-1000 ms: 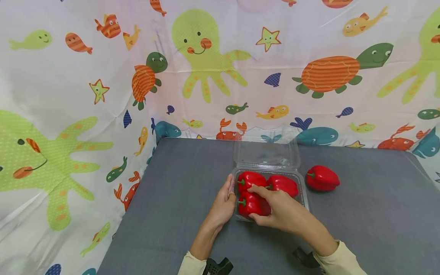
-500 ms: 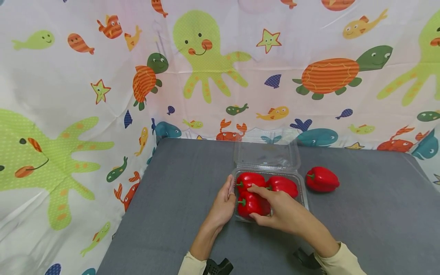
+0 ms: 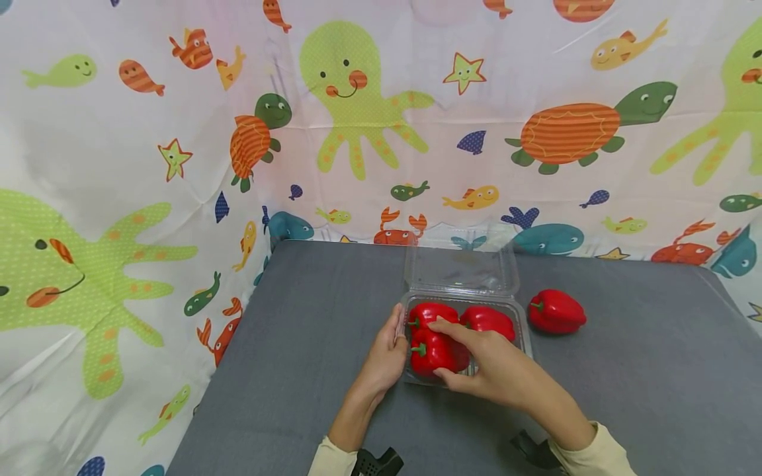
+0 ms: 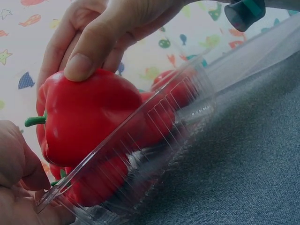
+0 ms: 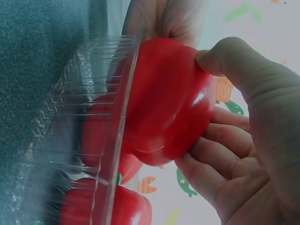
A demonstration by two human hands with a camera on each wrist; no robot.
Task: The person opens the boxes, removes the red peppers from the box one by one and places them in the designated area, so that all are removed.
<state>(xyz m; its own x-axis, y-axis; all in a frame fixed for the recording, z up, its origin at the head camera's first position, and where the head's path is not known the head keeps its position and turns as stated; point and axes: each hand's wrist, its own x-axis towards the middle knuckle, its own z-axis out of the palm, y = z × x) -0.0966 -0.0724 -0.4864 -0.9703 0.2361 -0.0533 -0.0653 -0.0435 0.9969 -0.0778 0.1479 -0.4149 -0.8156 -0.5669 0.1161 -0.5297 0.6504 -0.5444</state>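
A clear plastic clamshell box (image 3: 524,330) lies open on the table, its hinged lid (image 3: 461,268) spread toward the back. My left hand (image 3: 387,354) pinches the left rim of the box, thumb along the wall in the head view. My right hand (image 3: 494,363) grips a red bell pepper (image 3: 439,354) with a green stem at the front left of the box; in the left wrist view this bell pepper (image 4: 93,112) stands partly above the rim. Behind it sits a second bell pepper (image 3: 430,313), and a third bell pepper (image 3: 489,320) lies to the right.
One loose bell pepper (image 3: 557,311) lies on the grey tabletop (image 3: 297,344), right of the box. A curtain (image 3: 417,99) printed with sea animals hangs behind and left of the table. Black wrist devices (image 3: 378,463) sit near the sleeves.
The back-left bell pepper has shifted slightly toward the one in my right hand. Both hands keep their holds and have barely moved.
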